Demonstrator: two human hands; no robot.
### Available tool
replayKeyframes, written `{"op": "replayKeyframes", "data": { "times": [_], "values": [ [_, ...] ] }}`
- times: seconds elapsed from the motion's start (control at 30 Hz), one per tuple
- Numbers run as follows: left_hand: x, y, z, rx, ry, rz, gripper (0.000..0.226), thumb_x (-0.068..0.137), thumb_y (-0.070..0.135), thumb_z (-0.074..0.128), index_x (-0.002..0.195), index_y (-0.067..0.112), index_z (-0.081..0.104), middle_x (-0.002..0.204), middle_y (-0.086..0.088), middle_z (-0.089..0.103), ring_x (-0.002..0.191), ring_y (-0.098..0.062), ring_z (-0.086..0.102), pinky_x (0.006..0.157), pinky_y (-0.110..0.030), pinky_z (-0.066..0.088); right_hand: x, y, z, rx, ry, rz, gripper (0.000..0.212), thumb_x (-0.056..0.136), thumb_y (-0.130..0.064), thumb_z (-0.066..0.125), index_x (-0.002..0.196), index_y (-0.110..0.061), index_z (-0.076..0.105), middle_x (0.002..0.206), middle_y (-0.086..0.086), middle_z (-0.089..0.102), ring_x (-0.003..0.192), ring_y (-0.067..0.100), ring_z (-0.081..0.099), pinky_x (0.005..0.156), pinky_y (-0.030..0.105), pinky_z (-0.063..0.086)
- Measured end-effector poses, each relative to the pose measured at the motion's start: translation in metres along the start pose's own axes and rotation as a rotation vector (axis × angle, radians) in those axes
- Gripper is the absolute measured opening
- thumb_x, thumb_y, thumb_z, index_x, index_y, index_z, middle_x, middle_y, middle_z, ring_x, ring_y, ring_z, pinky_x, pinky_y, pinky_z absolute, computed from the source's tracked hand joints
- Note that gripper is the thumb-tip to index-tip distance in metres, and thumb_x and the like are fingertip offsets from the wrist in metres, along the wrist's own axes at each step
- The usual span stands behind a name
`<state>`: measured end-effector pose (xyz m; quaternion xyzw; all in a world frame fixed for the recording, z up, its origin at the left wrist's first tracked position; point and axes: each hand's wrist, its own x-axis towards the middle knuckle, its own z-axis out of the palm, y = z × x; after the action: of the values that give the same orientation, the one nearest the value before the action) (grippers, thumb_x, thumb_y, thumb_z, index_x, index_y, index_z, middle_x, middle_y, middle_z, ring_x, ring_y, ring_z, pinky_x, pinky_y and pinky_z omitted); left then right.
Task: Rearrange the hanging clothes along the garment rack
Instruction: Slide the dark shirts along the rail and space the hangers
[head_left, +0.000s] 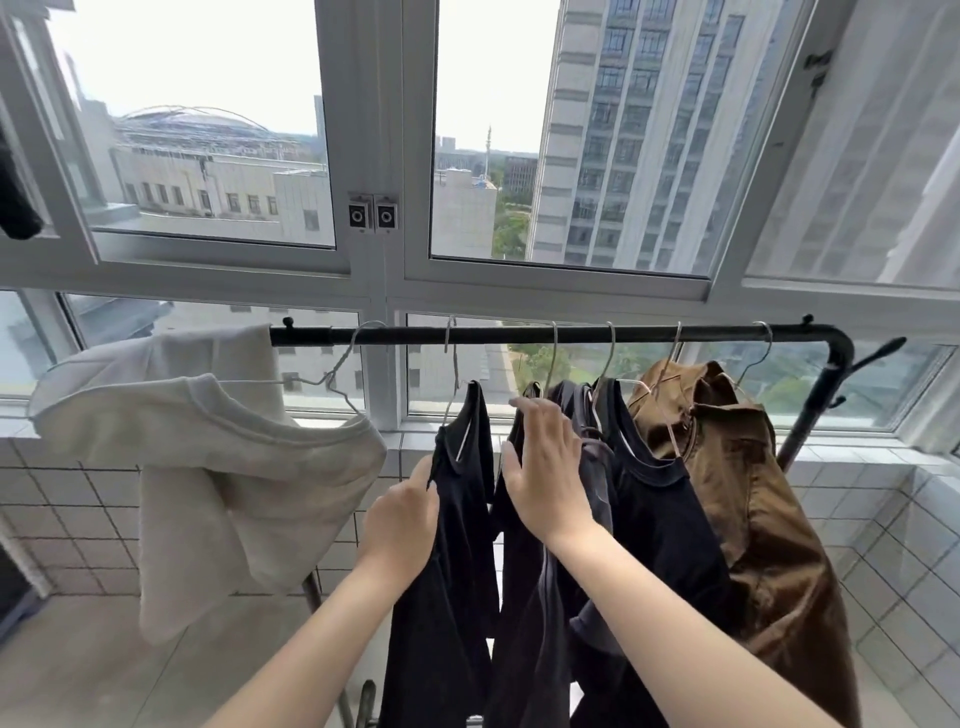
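Two bare forearms, without sleeves, cuffs, watch or bracelet, extend from the lower edge of the head view to the left hand (402, 519) and right hand (545, 467), both ungloved and ringless, the right hand's fingers (537, 415) slender with short nails.

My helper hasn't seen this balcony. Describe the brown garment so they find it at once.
Follow the black rail under the window to its right, bent end. The brown garment hangs last there, right of the dark tops; it is the only shiny brown piece.
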<state>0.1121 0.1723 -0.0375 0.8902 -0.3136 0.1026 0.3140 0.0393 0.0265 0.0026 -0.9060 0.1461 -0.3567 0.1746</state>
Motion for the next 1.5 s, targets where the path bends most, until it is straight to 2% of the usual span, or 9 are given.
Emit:
{"op": "replayKeyframes", "data": {
  "times": [0.17,0.3,0.47,0.73,0.83,0.9,1.03,1.3,1.5],
  "values": [
    [0.02,0.003,-0.021,-0.022,0.047,0.016,0.031,0.098,0.019,0.041,0.127,0.02,0.052,0.083,-0.006,0.07,0.075,-0.026,0.065,0.061,-0.032,0.047,0.0,-0.015,0.01,0.039,-0.08,-0.063,0.037,0.092,-0.012,0.05,0.129,-0.014,0.046,0.131,0.001,0.041,0.127,0.016,0.037,0.111,0.031,0.034],
    [0.042,-0.002,-0.041,-0.014,0.04,0.044,0.028,0.098,0.022,0.041,0.12,0.018,0.057,0.092,-0.008,0.069,0.087,-0.028,0.065,0.066,-0.033,0.046,0.014,-0.025,0.012,0.111,-0.255,0.01,0.038,0.095,-0.012,0.047,0.133,-0.011,0.045,0.137,0.0,0.043,0.13,0.012,0.04,0.094,0.0,0.024],
    [0.046,-0.025,-0.047,-0.015,-0.04,0.038,0.03,0.099,0.022,0.037,0.122,0.022,0.055,0.098,-0.007,0.069,0.093,-0.028,0.063,0.074,-0.038,0.049,0.06,-0.02,0.032,0.157,-0.478,0.247,0.053,0.094,-0.01,0.044,0.145,-0.007,0.029,0.151,0.012,0.031,0.138,0.025,0.033,0.111,0.029,0.026],
    [0.024,-0.088,-0.036,-0.065,-0.172,0.079,0.027,0.097,0.025,0.042,0.118,0.034,0.056,0.094,0.005,0.072,0.089,-0.02,0.066,0.074,-0.037,0.051,0.094,-0.006,0.09,0.106,-0.645,0.328,0.061,0.097,-0.004,0.037,0.152,-0.015,0.014,0.16,0.007,0.017,0.146,0.025,0.021,0.118,0.034,0.019],
    [0.016,-0.111,-0.037,-0.116,-0.234,0.084,0.026,0.096,0.03,0.044,0.119,0.038,0.055,0.098,0.013,0.071,0.091,-0.01,0.066,0.078,-0.034,0.052,0.081,0.0,0.12,0.12,-0.726,0.352,0.041,0.097,-0.014,0.045,0.138,-0.014,0.043,0.14,0.012,0.049,0.127,0.03,0.048,0.106,0.036,0.037],
    [0.01,-0.126,-0.041,-0.164,-0.27,0.052,0.022,0.096,0.031,0.046,0.114,0.04,0.055,0.095,0.02,0.07,0.089,-0.003,0.064,0.078,-0.032,0.052,0.068,0.006,0.136,0.101,-0.728,0.35,0.016,0.096,-0.023,0.05,0.106,-0.017,0.061,0.112,0.008,0.063,0.11,0.029,0.058,0.096,0.036,0.042],
    [0.004,-0.153,-0.052,-0.164,-0.328,-0.03,0.011,0.096,0.035,0.046,0.098,0.041,0.055,0.089,0.027,0.065,0.088,0.005,0.059,0.079,-0.028,0.048,0.049,0.013,0.138,0.13,-0.752,0.324,0.036,0.096,-0.031,0.051,0.06,-0.023,0.049,0.067,-0.005,0.058,0.07,0.014,0.057,0.077,0.032,0.044],
    [0.002,-0.192,-0.045,-0.091,-0.274,-0.098,0.024,0.093,0.035,0.053,0.07,0.039,0.046,0.083,0.01,0.057,0.076,-0.008,0.053,0.064,-0.028,0.04,-0.003,0.0,0.115,0.436,-0.658,0.457,0.039,0.091,-0.036,0.058,0.056,-0.021,0.053,0.058,-0.007,0.056,0.058,0.002,0.049,0.068,0.023,0.037],
    [-0.001,-0.202,-0.038,-0.045,-0.226,-0.065,0.009,0.092,0.021,0.056,0.089,0.022,0.064,0.094,0.007,0.058,0.087,-0.013,0.052,0.075,-0.031,0.042,-0.037,-0.038,0.084,0.534,-0.718,0.58,0.035,0.084,-0.043,0.064,0.058,-0.021,0.057,0.046,-0.014,0.04,0.052,0.007,0.036,0.057,0.018,0.032]
  ]
}}
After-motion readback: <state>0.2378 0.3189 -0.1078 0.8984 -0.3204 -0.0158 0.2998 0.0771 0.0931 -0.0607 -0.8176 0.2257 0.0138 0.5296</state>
